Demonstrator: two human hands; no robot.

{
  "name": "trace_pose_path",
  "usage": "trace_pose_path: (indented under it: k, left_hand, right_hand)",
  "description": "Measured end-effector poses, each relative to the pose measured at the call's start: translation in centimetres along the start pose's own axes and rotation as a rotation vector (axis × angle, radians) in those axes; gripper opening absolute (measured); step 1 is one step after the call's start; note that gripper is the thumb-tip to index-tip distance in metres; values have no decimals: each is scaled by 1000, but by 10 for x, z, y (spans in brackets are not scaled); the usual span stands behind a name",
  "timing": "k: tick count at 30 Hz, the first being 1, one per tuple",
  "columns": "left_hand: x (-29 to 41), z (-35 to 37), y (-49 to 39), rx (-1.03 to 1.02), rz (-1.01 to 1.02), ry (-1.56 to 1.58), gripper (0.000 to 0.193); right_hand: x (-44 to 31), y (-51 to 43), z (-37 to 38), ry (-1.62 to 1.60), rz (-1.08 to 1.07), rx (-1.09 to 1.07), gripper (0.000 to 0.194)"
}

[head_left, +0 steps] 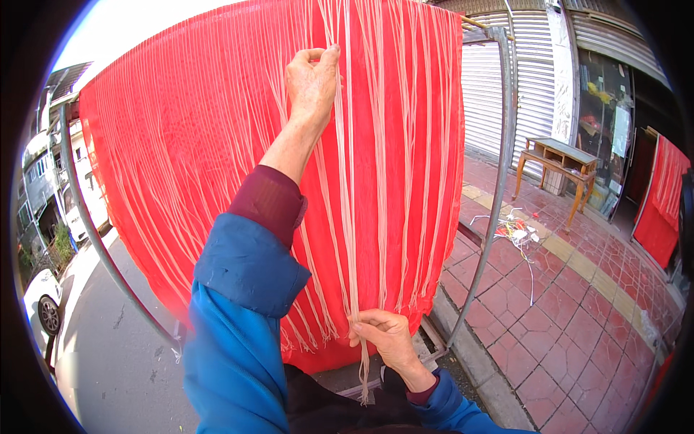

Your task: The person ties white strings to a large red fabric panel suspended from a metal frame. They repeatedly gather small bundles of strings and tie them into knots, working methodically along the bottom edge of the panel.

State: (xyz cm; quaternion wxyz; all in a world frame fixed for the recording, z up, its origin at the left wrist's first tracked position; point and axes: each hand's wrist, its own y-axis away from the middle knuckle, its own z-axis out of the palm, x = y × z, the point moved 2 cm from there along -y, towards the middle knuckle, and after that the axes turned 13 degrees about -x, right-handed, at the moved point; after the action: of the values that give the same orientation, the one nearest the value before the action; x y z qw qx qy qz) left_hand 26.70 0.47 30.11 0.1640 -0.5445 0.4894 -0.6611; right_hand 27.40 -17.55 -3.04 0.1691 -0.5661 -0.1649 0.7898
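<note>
A large red cloth (179,130) hangs before me over a metal frame, with many long pale threads hanging down its face. High up at the cloth, my left hand (314,81) is raised with thumb and fingers pinched at some of the threads. Lower down, my right hand (379,331) grips a gathered bundle of pale threads (352,260) between thumb and fingers, and the loose ends dangle below it. On both sides of this bundle, other threads hang in separate strands, several ending in frayed tips near the cloth's lower edge.
Grey metal posts (501,108) of the frame stand at both sides of the cloth. A wooden desk (561,154) and a scattered heap of scraps (515,230) are on the tiled pavement. Another red cloth (661,200) hangs at far right. A white car (46,306) stands on the road.
</note>
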Motion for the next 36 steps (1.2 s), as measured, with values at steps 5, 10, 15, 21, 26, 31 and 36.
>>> trace_pose_path:
  k: [5,10,15,21,26,31,36]
  left_hand:
    - [2,3,-22,26,24,79,28]
    - [-4,4,-25,24,51,138,20]
    - [-8,-3,-18,62,65,216,18]
    - [-5,-5,-8,13,28,257,11]
    - [0,-9,0,74,-2,398,8]
    - [6,-25,0,161,-32,420,8]
    - [0,-35,-5,170,-110,586,9]
  right_hand:
    - [2,-6,-2,-56,2,15,17]
    - [7,-9,-9,-55,18,21,15]
    - [8,-22,-25,-93,-69,47,12]
    - [6,-38,-36,-171,-74,68,18]
    - [11,-44,-41,-131,-24,133,21]
    - [18,-53,-46,-103,-61,165,14]
    - [24,-64,-53,-108,-106,191,6]
